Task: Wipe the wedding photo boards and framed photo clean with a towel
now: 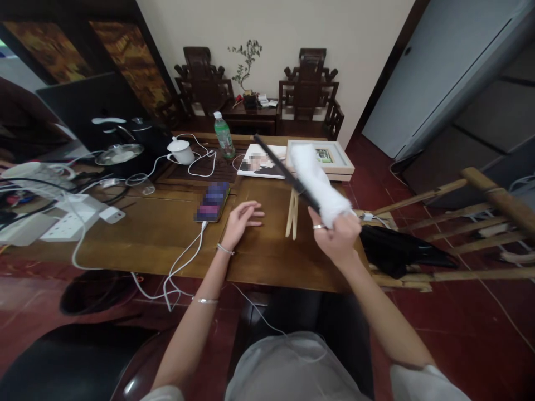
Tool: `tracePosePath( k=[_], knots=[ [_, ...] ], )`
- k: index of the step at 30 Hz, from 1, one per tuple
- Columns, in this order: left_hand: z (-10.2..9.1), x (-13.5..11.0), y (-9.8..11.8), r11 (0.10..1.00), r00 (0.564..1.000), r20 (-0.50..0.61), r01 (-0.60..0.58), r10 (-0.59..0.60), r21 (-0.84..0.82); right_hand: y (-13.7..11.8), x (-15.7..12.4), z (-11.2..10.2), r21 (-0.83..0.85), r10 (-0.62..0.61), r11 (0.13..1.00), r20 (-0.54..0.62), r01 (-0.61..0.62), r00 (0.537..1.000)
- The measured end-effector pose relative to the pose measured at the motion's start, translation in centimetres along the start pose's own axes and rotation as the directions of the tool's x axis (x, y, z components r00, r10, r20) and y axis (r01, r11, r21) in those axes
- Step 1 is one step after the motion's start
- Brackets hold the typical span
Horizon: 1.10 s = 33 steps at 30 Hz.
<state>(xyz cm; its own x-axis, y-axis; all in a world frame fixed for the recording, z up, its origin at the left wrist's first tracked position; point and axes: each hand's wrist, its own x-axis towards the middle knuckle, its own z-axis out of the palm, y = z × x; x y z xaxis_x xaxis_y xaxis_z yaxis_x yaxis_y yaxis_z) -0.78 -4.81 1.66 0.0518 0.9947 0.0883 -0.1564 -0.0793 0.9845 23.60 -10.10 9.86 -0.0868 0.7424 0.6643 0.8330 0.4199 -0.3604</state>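
Note:
My right hand (337, 236) is closed around a bunched white cloth (315, 181) and the near end of a thin dark panel (278, 164), seen almost edge-on and slightly blurred. The panel slants up and away to the left over the table; its exact kind cannot be made out. Below it, two pale wooden legs (292, 217), like those of a small stand, show on the tabletop, their upper ends hidden. My left hand (242, 220) hovers over the wooden table (267, 262) with fingers apart and nothing in them, a phone (212, 201) to its left.
Behind the panel lie a white-edged picture (261, 161) and a white frame (343, 161). A green bottle (224, 136), a lidded white cup (180, 151), a pot (121, 156) and a power strip (77, 217) with tangled cables occupy the left. A bamboo rack (422, 275) stands at right.

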Motion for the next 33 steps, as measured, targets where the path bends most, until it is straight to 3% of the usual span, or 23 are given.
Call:
tracePosePath(
  k=[2, 4, 6, 8, 12, 15, 19, 22, 25, 27, 31, 32, 33],
  knots=[
    [0.2, -0.2, 0.1, 0.981, 0.956, 0.224, 0.194, -0.189, -0.001, -0.4, 0.3, -0.4, 0.079, 0.207, 0.978, -0.252, -0.193, 0.945],
    [0.3, -0.5, 0.3, 0.95, 0.868, 0.405, 0.313, -0.287, 0.002, -1.4, 0.6, -0.4, 0.258, 0.367, 0.926, -0.445, -0.276, 0.817],
    [0.4, -0.8, 0.5, 0.938, 0.819, 0.491, 0.346, -0.297, -0.01, -2.6, 1.0, 0.0, 0.476, 0.505, 0.842, -0.529, -0.255, 0.682],
    [0.5, -0.9, 0.5, 0.941, 0.814, 0.515, 0.337, -0.269, -0.04, -3.7, 1.3, 0.6, 0.666, 0.628, 0.721, -0.513, -0.19, 0.585],
    [0.7, -0.8, -0.2, 0.945, 0.837, 0.496, 0.315, -0.231, -0.091, -4.7, 0.8, 2.2, 0.879, 0.822, 0.438, -0.305, -0.19, 0.481],
    [1.0, -0.5, -1.0, 0.942, 0.882, 0.389, 0.323, -0.266, -0.088, -4.8, -0.5, 3.3, 0.903, 0.877, 0.335, -0.193, -0.27, 0.44],
    [1.0, 0.0, -1.2, 0.966, 0.968, 0.175, 0.207, -0.18, -0.155, -3.9, -2.6, 4.0, 0.923, 0.872, 0.279, -0.127, -0.265, 0.473],
    [0.7, 0.4, -0.9, 0.974, 0.988, 0.022, 0.157, -0.156, -0.164, -2.6, -4.0, 3.8, 0.926, 0.874, 0.248, -0.087, -0.285, 0.477],
    [0.3, 0.8, -0.8, 0.974, 0.976, -0.104, 0.178, -0.193, -0.141, -1.1, -5.0, 3.1, 0.908, 0.889, 0.277, -0.117, -0.315, 0.443],
    [0.0, 0.9, -0.9, 0.968, 0.965, -0.138, 0.2, -0.221, -0.149, -0.1, -5.2, 2.3, 0.889, 0.885, 0.351, -0.214, -0.293, 0.412],
    [-0.4, 1.0, -0.8, 0.964, 0.96, -0.163, 0.198, -0.227, -0.177, 2.6, -5.2, 0.3, 0.684, 0.746, 0.662, -0.561, -0.306, 0.359],
    [-0.5, 1.0, -0.8, 0.966, 0.96, -0.172, 0.189, -0.22, -0.179, 3.5, -5.2, -0.2, 0.574, 0.669, 0.743, -0.643, -0.345, 0.371],
    [-0.6, 1.0, -0.8, 0.967, 0.96, -0.182, 0.183, -0.215, -0.176, 4.5, -5.3, -0.8, 0.445, 0.583, 0.807, -0.7, -0.388, 0.412]
  ],
)
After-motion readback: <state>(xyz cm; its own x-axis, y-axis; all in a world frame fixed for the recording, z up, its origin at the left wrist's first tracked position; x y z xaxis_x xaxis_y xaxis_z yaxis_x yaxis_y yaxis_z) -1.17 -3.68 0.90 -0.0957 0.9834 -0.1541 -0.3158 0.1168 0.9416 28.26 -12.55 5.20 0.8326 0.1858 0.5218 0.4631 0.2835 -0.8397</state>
